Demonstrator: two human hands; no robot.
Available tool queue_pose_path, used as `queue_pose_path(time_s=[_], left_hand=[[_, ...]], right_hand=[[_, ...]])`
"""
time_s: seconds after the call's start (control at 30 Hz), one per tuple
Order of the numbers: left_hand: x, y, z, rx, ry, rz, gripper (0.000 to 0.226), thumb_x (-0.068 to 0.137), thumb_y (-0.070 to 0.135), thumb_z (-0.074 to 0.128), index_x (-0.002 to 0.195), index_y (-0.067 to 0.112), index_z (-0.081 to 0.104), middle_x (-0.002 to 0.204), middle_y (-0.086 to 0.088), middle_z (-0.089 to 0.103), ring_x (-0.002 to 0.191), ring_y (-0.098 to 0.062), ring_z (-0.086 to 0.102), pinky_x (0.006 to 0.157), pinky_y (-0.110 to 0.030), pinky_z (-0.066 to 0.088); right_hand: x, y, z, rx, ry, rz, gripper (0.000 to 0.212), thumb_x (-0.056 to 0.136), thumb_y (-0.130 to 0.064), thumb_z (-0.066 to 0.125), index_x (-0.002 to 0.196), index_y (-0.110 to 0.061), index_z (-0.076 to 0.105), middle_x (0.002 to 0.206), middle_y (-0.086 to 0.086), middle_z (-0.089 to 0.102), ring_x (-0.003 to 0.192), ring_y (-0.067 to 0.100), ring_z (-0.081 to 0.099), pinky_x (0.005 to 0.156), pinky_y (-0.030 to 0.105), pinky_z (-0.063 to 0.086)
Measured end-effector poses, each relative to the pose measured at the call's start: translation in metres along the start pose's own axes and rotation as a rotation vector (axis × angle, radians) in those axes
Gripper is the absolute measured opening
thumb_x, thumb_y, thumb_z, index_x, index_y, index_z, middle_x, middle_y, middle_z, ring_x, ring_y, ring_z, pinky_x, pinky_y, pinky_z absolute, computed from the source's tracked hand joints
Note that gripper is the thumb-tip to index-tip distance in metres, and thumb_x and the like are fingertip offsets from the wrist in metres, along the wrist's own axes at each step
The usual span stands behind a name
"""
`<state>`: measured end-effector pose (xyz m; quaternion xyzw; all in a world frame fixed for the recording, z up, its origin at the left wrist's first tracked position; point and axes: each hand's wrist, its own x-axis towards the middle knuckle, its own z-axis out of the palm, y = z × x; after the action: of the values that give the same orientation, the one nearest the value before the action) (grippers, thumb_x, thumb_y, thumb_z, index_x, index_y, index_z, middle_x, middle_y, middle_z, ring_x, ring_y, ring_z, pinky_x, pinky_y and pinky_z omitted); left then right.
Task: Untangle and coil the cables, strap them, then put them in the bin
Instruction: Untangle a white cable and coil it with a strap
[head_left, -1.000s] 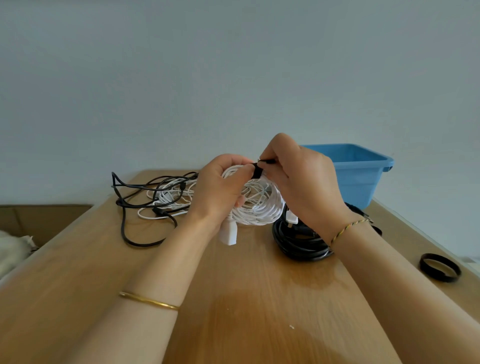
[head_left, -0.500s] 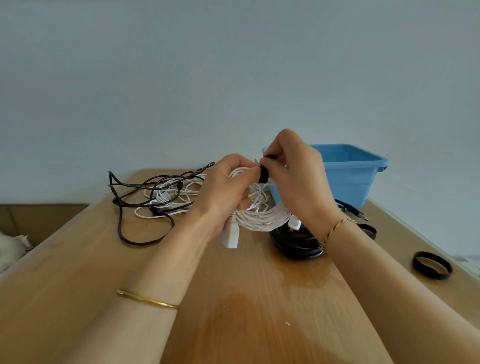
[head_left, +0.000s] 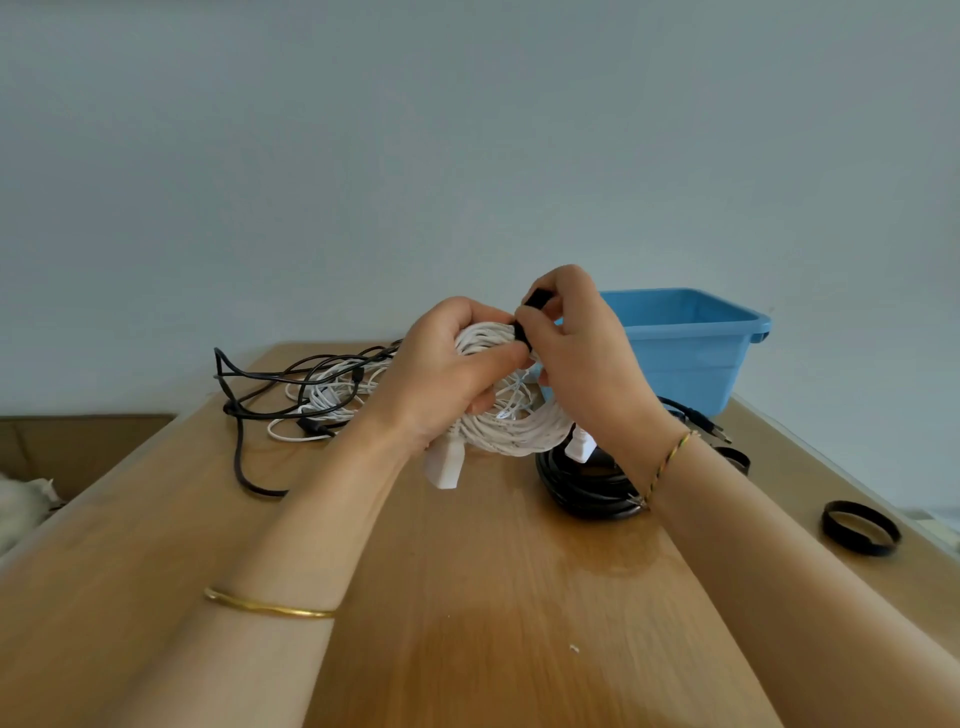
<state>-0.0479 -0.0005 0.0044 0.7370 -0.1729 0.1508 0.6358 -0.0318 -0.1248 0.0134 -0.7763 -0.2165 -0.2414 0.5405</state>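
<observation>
My left hand (head_left: 441, 374) grips a coiled white cable (head_left: 511, 428) held upright above the wooden table (head_left: 467, 597). A black strap (head_left: 525, 325) wraps the top of the coil, and my right hand (head_left: 587, 364) pinches its free end there. White plugs hang below the coil. A coiled black cable (head_left: 582, 486) lies on the table under my right wrist. Tangled black and white cables (head_left: 306, 389) lie at the far left. The blue bin (head_left: 685, 348) stands at the far right.
A loose black strap ring (head_left: 860, 527) lies near the right table edge, another strap (head_left: 735, 457) nearer the bin. A cardboard box (head_left: 78, 447) sits beyond the left edge. A pale wall backs the table.
Both hands and the white coil lifted slightly. My right hand has pulled the strap's end up over the top of the coil.
</observation>
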Motion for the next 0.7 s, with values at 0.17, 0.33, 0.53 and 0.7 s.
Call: queue_pose_path(time_s=[0.17,0.33,0.53,0.7], left_hand=[[0.001,-0.002,0.0,0.098,0.044,0.026,0.021,0.081,0.002,0.07,0.097,0.007,0.057,0.079,-0.015,0.062,0.044,-0.009,0.048,0.042,-0.022,0.039],[0.004,-0.002,0.0,0.269,0.103,0.118,0.028,0.078,0.011,0.075,0.089,0.019,0.051,0.08,0.0,0.059,0.055,-0.002,0.052,0.053,-0.019,0.04],[0.003,0.003,-0.003,0.415,0.092,0.217,0.023,0.08,0.012,0.073,0.087,0.017,0.052,0.08,0.003,0.057,0.061,0.0,0.051,0.057,-0.013,0.04],[0.0,0.003,-0.003,0.442,0.055,0.212,0.023,0.078,0.012,0.073,0.09,0.012,0.054,0.084,-0.001,0.058,0.068,-0.006,0.052,0.061,-0.018,0.038]], right_hand=[[-0.002,-0.001,-0.003,0.045,0.022,0.016,0.02,0.093,-0.01,0.05,0.105,-0.022,0.039,0.079,-0.003,0.049,0.062,0.012,0.05,0.06,0.027,0.047],[0.002,0.002,-0.002,-0.152,-0.017,-0.042,0.016,0.096,-0.014,0.045,0.088,-0.008,0.058,0.087,-0.003,0.05,0.079,0.022,0.052,0.07,0.027,0.042],[0.005,-0.001,-0.012,-0.25,-0.192,-0.025,0.037,0.099,-0.015,0.037,0.067,0.001,0.048,0.061,0.005,0.054,0.053,0.008,0.051,0.054,0.023,0.038],[0.005,0.003,-0.021,-0.138,-0.337,0.125,0.046,0.099,-0.019,0.036,0.065,0.005,0.056,0.046,-0.007,0.055,0.049,0.009,0.045,0.052,0.019,0.039]])
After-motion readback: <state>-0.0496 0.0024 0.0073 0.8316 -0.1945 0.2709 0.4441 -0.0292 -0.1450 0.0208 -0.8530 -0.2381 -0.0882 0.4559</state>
